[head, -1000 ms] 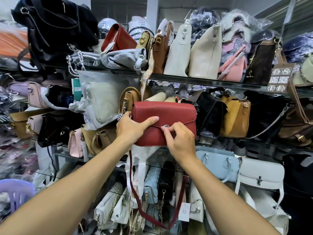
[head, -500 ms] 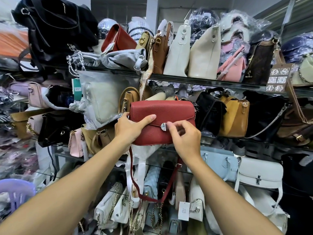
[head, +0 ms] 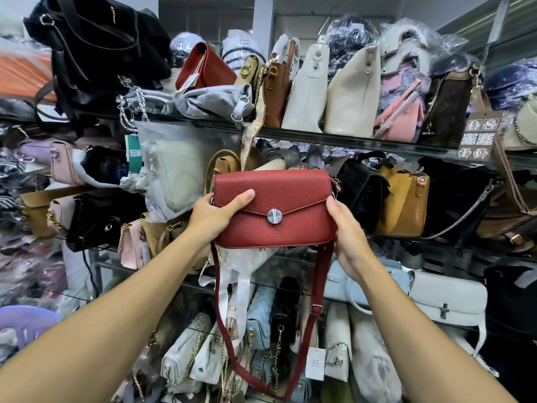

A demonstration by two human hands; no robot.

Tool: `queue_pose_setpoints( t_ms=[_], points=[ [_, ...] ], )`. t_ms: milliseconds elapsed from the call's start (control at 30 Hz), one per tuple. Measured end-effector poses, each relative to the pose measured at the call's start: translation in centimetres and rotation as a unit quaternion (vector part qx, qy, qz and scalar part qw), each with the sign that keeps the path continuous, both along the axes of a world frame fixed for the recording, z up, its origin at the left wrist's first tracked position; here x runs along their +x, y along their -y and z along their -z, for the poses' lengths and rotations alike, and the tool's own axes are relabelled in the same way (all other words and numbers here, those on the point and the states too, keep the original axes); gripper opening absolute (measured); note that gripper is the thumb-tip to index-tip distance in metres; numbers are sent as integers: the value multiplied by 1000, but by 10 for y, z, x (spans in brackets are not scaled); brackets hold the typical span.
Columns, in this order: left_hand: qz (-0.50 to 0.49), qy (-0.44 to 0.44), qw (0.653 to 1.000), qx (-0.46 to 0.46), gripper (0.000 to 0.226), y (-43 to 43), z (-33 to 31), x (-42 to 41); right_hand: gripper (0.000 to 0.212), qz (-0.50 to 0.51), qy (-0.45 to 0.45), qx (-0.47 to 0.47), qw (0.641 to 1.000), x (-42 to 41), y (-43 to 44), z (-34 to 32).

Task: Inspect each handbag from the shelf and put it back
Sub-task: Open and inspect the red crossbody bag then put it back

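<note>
– Fingers (head: 331, 202): what state?
– Both sets are holding. Your right hand (head: 347, 237) grips the right end of the red bag (head: 290, 234), thumb on the front; the other fingers are behind it, out of sight. Your left hand (head: 213, 218) grips the left end, thumb flat across the flap.

– Where is the bag?
– You hold it level, front toward you, off the shelving, in the row under the upper shelf (head: 348, 141). The flap is down, the clasp (head: 274, 216) is exposed, and the strap (head: 321, 286) hangs free in a loop.

– Which step?
– By judgement, inspection of this bag is closing and its return is not yet done. The next move calls for pushing it forward into the space between the tan bag (head: 223, 167) and the black bag (head: 360, 193). Mind the strap: it may snag on the stock below.

– What differs from half a second ago?
– Your right hand was pinching at the clasp; it now sits at the bag's end, so the clasp is uncovered. The strap was drawn up short and now hangs long. Your left hand and the bag's height are unchanged.
</note>
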State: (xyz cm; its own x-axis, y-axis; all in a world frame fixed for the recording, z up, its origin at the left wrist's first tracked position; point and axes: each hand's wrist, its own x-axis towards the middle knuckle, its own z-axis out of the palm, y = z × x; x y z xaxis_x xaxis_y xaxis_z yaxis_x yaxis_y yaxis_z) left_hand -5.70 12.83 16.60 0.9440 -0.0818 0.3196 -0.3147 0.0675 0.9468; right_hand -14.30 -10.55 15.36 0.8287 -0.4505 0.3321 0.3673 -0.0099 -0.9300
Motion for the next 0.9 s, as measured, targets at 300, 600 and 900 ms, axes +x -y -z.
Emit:
queue_pose_setpoints(
  t_ms=[300,600,900],
  points=[
    [186,-61,980,-43,59,-7,-9,-6,38,-107,14,83,991,-6,-7,-4],
    [271,-152,941,-137,113,-22,-6,5,46,-134,4,134,982,-5,0,0],
    [283,-152,936,-145,113,-22,-6,3,44,-148,25,197,969,-3,5,9]
  ],
)
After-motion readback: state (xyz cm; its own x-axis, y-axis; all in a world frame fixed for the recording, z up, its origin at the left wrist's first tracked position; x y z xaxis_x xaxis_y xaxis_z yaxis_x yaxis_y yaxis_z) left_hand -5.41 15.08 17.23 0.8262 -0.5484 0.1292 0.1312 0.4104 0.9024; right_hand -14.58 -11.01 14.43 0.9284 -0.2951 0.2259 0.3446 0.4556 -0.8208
